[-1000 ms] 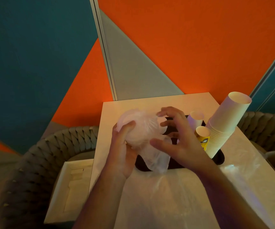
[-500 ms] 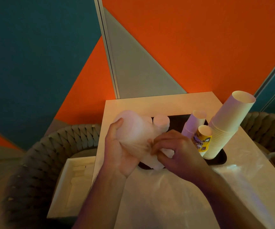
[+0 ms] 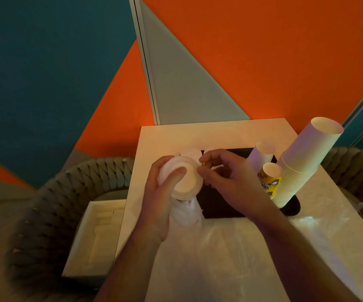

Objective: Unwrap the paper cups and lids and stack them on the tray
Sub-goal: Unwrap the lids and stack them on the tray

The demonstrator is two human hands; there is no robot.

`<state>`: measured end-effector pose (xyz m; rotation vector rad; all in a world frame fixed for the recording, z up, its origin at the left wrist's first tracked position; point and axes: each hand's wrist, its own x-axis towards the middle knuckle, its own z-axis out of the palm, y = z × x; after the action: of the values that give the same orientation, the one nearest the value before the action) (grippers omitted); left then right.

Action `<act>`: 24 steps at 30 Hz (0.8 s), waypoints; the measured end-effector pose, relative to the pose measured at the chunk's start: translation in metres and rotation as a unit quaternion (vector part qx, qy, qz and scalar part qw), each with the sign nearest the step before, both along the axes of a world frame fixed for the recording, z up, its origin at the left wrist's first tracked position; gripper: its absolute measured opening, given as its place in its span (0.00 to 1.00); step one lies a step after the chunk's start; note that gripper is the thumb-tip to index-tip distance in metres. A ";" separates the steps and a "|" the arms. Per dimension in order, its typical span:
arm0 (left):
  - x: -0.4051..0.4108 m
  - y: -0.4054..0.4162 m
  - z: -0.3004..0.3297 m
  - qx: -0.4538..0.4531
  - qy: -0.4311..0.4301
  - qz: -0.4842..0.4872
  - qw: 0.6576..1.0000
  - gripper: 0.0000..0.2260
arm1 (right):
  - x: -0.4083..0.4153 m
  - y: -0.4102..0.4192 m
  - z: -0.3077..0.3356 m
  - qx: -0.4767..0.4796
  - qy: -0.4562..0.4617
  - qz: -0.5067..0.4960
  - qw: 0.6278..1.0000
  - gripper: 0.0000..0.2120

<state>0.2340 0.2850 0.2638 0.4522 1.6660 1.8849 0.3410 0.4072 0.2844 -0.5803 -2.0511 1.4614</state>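
lids (image 3: 186,177) – in hands | cup stack (image 3: 302,164) (leaning) beside | tray (image 3: 224,210)

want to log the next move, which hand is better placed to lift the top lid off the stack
Right. The left hand already grips the stack of lids with its plastic wrap hanging below, so it is occupied. The right hand has its fingertips at the stack's rim, holding nothing visible, over the black tray.
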 end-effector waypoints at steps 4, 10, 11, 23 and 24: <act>-0.005 -0.006 -0.007 -0.024 0.026 0.018 0.999 0.23 | -0.006 -0.001 -0.007 -0.009 -0.012 0.009 1.000 0.04; -0.012 -0.014 -0.015 -0.047 0.008 0.024 0.999 0.26 | -0.017 -0.005 -0.013 -0.009 -0.053 0.016 0.998 0.04; -0.013 -0.014 -0.015 -0.040 0.000 0.023 0.999 0.25 | -0.018 -0.006 -0.014 -0.026 -0.054 0.015 0.998 0.04; -0.033 -0.029 -0.021 -0.016 -0.104 0.038 0.994 0.22 | -0.032 0.013 -0.052 -0.305 0.030 0.028 0.951 0.11; -0.036 -0.032 -0.023 -0.019 -0.111 0.049 0.992 0.21 | -0.036 0.019 -0.066 -0.266 0.002 -0.007 0.964 0.07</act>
<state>0.1985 0.2530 0.2406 0.1408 1.5969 1.8937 0.3049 0.4266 0.2189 -0.7915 -1.6342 2.0148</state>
